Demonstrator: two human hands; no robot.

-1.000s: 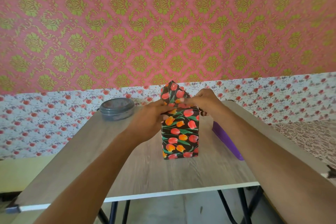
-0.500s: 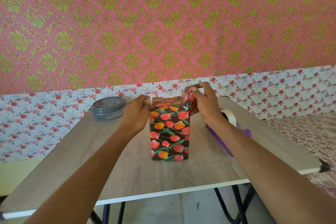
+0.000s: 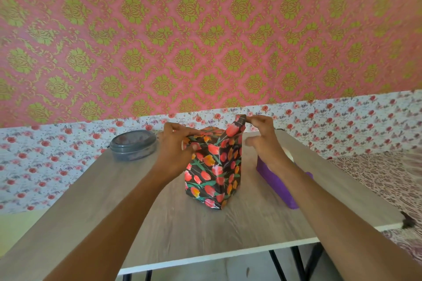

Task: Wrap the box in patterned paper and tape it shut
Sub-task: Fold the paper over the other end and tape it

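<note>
The left hand (image 3: 179,147) grips the top of the tulip-papered box (image 3: 211,173) while the right hand (image 3: 262,141) pinches its raised flap (image 3: 237,124), which may tear or crease crookedly if tugged.

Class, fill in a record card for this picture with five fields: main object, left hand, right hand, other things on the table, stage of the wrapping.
Main object: box, upright on the table, covered in black tulip-print paper.
Left hand: left hand grips the box's top left edge.
Right hand: right hand pinches the paper flap standing up at the top right.
Other things: grey lidded container at the back left; purple object right of the box, partly behind the right arm.
Stage: top flap upright, not yet folded down.
</note>
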